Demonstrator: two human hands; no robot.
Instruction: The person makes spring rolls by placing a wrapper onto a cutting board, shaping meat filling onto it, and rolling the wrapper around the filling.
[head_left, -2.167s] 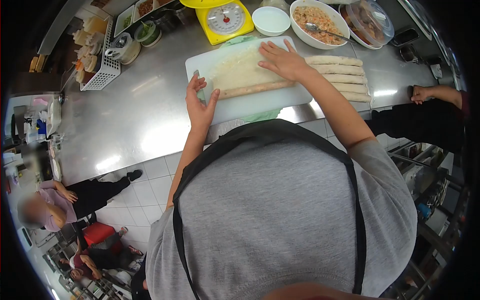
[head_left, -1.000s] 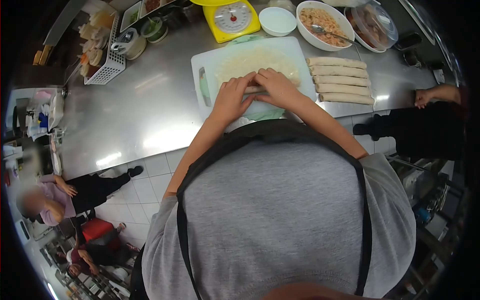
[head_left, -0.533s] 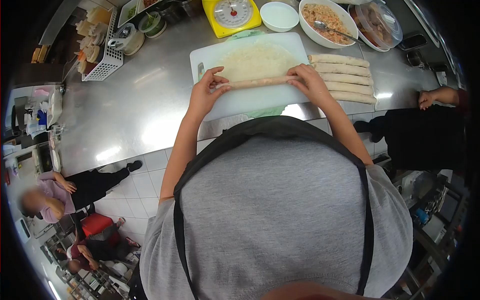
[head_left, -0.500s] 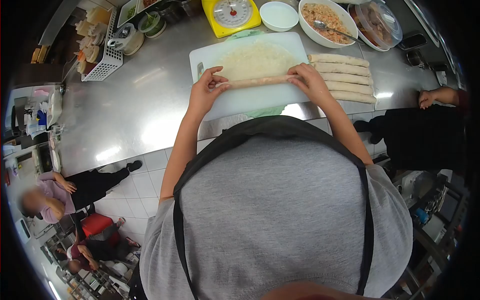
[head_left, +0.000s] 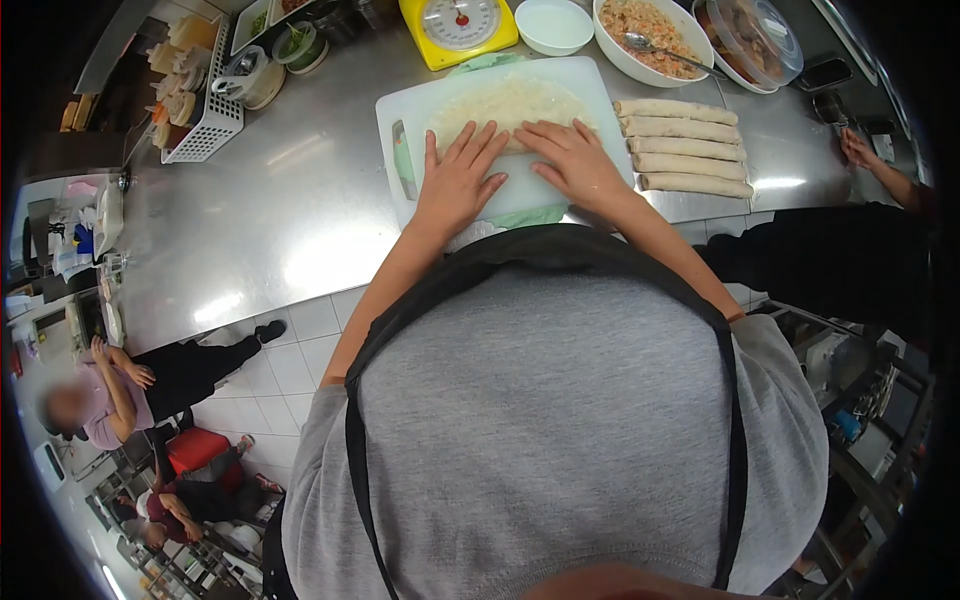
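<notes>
Bright overhead light; glare patches on the steel counter [head_left: 300, 200]. Strong fisheye bend, black vignette round the rim. Centre sharp; a face at lower left is blurred.

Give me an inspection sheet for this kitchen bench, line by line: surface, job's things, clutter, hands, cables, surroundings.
Surface: steel counter, shiny, bearing a white cutting board.
Job's things: thin wrapper sheet flat on the board; four finished rolls stacked side by side to its right.
Clutter: yellow scale, small white bowl, filling bowl with a spoon, white basket.
Hands: left hand and right hand pressed flat, fingers spread, over the wrapper's near edge.
Cables: nothing seen.
Surroundings: tiled floor; a person's hand at the counter's right end; seated people lower left.
</notes>
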